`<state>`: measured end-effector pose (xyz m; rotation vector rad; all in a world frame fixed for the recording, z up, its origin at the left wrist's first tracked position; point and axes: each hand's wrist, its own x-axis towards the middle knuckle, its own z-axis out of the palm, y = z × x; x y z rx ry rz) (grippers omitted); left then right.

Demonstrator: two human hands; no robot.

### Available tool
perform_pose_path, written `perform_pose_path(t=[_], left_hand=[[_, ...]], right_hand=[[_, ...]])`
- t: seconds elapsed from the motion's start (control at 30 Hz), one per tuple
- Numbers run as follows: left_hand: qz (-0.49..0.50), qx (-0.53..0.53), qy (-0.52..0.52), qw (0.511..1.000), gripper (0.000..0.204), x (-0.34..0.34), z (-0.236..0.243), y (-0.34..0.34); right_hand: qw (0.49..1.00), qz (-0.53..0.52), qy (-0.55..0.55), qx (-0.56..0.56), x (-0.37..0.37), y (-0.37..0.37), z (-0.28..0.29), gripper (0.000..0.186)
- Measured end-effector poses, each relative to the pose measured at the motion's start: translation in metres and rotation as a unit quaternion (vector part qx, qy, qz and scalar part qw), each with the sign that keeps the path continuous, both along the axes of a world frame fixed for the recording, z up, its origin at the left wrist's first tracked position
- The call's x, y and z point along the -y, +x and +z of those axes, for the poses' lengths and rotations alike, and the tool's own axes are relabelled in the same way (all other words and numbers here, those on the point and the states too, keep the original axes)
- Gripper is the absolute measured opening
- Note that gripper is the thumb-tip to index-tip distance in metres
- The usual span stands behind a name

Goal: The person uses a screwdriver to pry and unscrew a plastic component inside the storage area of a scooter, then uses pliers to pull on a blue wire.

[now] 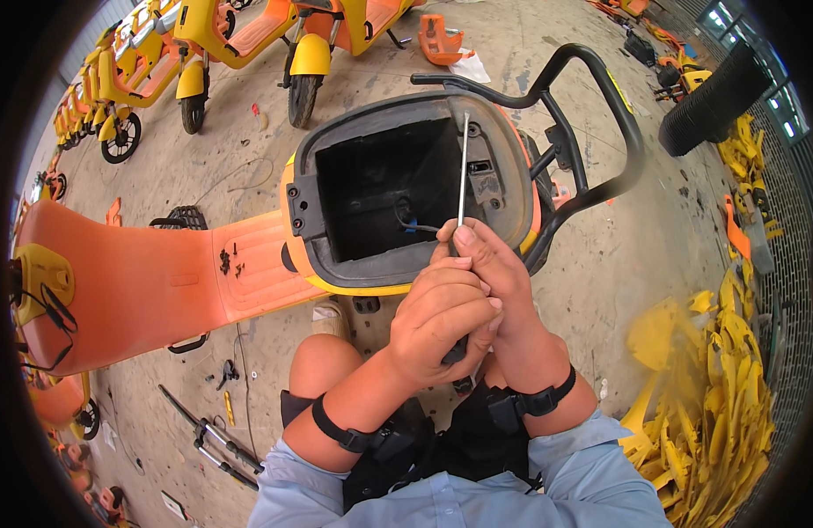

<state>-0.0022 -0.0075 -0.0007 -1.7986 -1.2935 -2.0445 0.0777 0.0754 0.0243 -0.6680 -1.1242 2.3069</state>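
My left hand [437, 321] is closed around the dark handle of a long screwdriver, mostly hidden by my fingers. My right hand [494, 282] pinches the silver shaft [462, 180] near its lower part, with thumb and forefinger. The shaft's tip lies over the right part of the black rim [512, 185] of an open scooter storage box, near a bolt hole; contact is unclear. The dark box interior [367, 185] holds a cable with a blue piece [411, 226]. Small black parts [235, 264] lie on the orange footboard [266, 242] to the left.
A black tubular rail [626, 132] rises at the box's right. Parked yellow-and-orange scooters [310, 57] line the back left. Yellow panels [706, 396] pile at lower right; a black corrugated tube [714, 97] stands upper right. Loose metal forks [208, 436] lie on the concrete floor at lower left.
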Motion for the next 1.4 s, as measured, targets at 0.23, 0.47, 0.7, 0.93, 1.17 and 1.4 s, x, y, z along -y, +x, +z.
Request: perform_pose_path(t=[0.23, 0.47, 0.7, 0.93, 1.17, 1.4], left_hand=[[0.029, -0.002, -0.003, 1.000, 0.023, -0.017, 0.004, 0.003], [0.047, 0.030, -0.010, 0.998, 0.020, -0.014, 0.012, 0.013], [0.043, 0.037, -0.030, 0.998, 0.019, -0.010, 0.019, 0.019], [0.049, 0.021, -0.027, 0.998, 0.018, -0.006, 0.021, 0.017], [0.066, 0.026, -0.017, 0.997, 0.017, -0.010, 0.018, 0.014], [0.054, 0.018, -0.018, 0.998, 0.014, -0.018, 0.014, 0.013]], right_hand=[[1.000, -0.019, -0.010, 0.012, -0.016, -0.007, -0.002, 0.029], [0.999, -0.042, 0.010, 0.029, -0.005, -0.001, 0.019, 0.028], [0.997, -0.063, 0.054, 0.010, -0.001, 0.001, 0.017, 0.028], [0.997, -0.063, 0.019, 0.029, 0.000, 0.000, 0.022, 0.028], [0.998, -0.060, 0.010, 0.024, 0.000, -0.006, 0.028, 0.026], [0.998, -0.058, 0.009, 0.010, -0.008, -0.007, 0.012, 0.026]])
